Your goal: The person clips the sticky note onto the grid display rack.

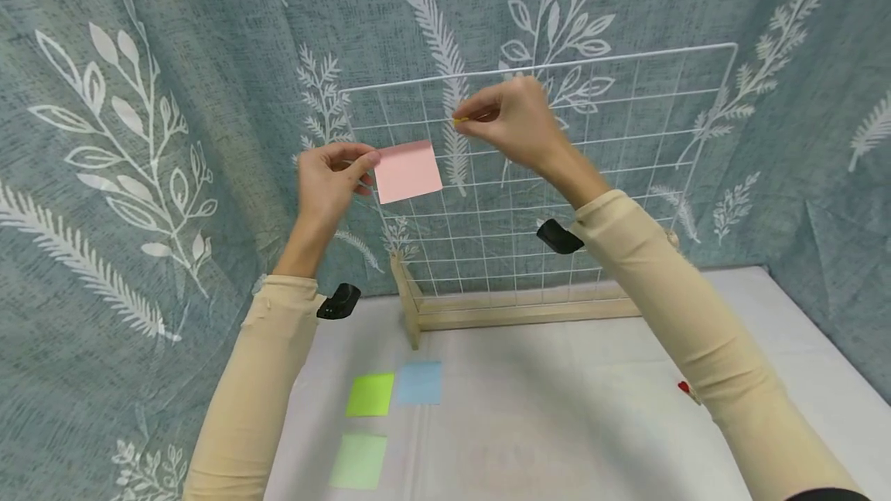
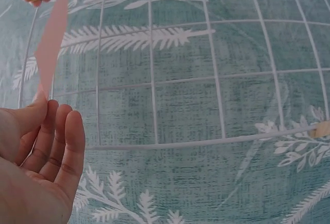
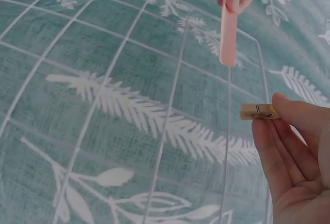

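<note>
At the left part of the grid [image 1: 626, 57], a pink note [image 1: 409, 172] is held up in front of the wires; whether it touches them cannot be told. The left hand [image 1: 330, 180] pinches the note near its upper left corner between thumb and finger. The right hand [image 1: 518, 118], higher and to the right, pinches a wooden clip [image 3: 258, 111] with a metal spring, its free end pointing out past the fingertips. The two hands are apart, and the clip is clear of the note.

The grid stands upright in a wooden stand [image 1: 529, 317] on a white table [image 1: 529, 377]. Nearer the viewer, on the table's left side, lie three further notes: bright green [image 1: 370, 395], blue [image 1: 421, 383] just to its right, and pale green [image 1: 358, 461] below the bright one. Beside the right sleeve [image 1: 696, 331] shows a red item [image 1: 684, 387], too small to identify. A patterned curtain [image 1: 230, 22] hangs behind.
</note>
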`<action>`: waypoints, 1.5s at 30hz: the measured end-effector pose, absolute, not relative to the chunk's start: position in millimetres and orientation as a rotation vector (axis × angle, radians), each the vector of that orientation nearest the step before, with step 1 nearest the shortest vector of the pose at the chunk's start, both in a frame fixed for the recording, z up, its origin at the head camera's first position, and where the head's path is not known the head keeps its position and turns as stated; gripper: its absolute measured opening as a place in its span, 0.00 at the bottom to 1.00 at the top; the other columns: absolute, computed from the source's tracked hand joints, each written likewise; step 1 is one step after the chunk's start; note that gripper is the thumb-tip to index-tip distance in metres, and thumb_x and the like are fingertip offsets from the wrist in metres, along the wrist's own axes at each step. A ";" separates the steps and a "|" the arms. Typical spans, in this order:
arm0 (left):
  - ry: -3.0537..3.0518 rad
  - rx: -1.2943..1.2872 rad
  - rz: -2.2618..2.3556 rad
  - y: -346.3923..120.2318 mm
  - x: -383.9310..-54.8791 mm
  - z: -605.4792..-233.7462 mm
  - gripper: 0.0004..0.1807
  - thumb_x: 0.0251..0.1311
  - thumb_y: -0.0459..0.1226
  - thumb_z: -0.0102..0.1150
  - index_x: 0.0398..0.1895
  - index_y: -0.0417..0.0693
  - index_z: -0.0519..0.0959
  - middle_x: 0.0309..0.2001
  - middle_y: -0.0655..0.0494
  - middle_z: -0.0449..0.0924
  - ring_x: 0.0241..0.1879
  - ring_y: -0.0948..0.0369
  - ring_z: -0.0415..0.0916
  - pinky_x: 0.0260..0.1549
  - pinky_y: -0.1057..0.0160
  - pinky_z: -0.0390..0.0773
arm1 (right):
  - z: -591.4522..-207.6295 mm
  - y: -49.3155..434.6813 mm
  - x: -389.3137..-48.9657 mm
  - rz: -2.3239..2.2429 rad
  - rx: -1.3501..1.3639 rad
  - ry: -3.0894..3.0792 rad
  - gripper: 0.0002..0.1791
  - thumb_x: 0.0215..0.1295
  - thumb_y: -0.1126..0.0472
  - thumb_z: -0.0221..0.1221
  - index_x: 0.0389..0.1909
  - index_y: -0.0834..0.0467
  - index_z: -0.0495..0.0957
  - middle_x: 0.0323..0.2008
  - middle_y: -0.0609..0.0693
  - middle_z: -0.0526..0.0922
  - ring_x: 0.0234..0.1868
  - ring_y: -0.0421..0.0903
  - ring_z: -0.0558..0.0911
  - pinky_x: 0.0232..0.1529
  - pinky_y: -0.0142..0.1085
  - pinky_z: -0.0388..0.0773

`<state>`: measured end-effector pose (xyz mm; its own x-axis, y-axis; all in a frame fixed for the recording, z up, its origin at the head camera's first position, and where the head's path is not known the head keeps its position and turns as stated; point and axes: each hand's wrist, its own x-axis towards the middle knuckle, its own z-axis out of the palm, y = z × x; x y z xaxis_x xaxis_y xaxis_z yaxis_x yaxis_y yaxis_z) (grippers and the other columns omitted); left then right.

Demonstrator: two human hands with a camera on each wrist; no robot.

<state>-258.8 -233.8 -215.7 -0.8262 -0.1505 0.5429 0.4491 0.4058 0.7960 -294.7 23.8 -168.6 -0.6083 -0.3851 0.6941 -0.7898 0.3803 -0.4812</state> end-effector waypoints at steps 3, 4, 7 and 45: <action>-2.101 -0.260 -1.435 -233.7 -261.1 -212.9 0.12 0.60 0.38 0.66 0.38 0.35 0.85 0.28 0.60 0.81 0.21 0.64 0.77 0.22 0.69 0.82 | -165.0 19.3 -295.5 1.165 1.011 -2.165 0.05 0.58 0.67 0.69 0.35 0.65 0.88 0.35 0.56 0.88 0.34 0.46 0.87 0.39 0.29 0.83; -2.095 -0.263 -1.437 -233.7 -261.9 -212.4 0.12 0.60 0.38 0.66 0.39 0.35 0.85 0.28 0.60 0.81 0.21 0.64 0.77 0.22 0.69 0.81 | -164.4 18.5 -295.7 1.183 1.003 -2.164 0.05 0.58 0.67 0.69 0.35 0.64 0.88 0.35 0.56 0.88 0.34 0.46 0.87 0.38 0.29 0.83; -2.065 -0.272 -1.447 -233.0 -264.4 -211.3 0.12 0.60 0.38 0.66 0.39 0.35 0.85 0.28 0.60 0.81 0.20 0.65 0.76 0.21 0.69 0.81 | -163.6 16.8 -297.0 1.215 0.975 -2.159 0.06 0.57 0.67 0.70 0.34 0.64 0.88 0.34 0.55 0.88 0.32 0.45 0.87 0.38 0.29 0.83; -1.784 -0.289 -1.511 -214.8 -288.3 -183.1 0.11 0.56 0.37 0.69 0.36 0.36 0.87 0.24 0.58 0.83 0.10 0.65 0.67 0.12 0.70 0.73 | -112.2 -40.5 -316.8 1.263 0.918 -2.083 0.05 0.62 0.70 0.65 0.38 0.62 0.87 0.39 0.55 0.88 0.39 0.41 0.87 0.41 0.23 0.81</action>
<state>-288.3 -214.8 -183.1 -0.6806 -0.2953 0.6705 0.6127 0.2722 0.7419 -316.8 -40.5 -112.2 -0.6274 -0.2757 0.7283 -0.7732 0.3314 -0.5407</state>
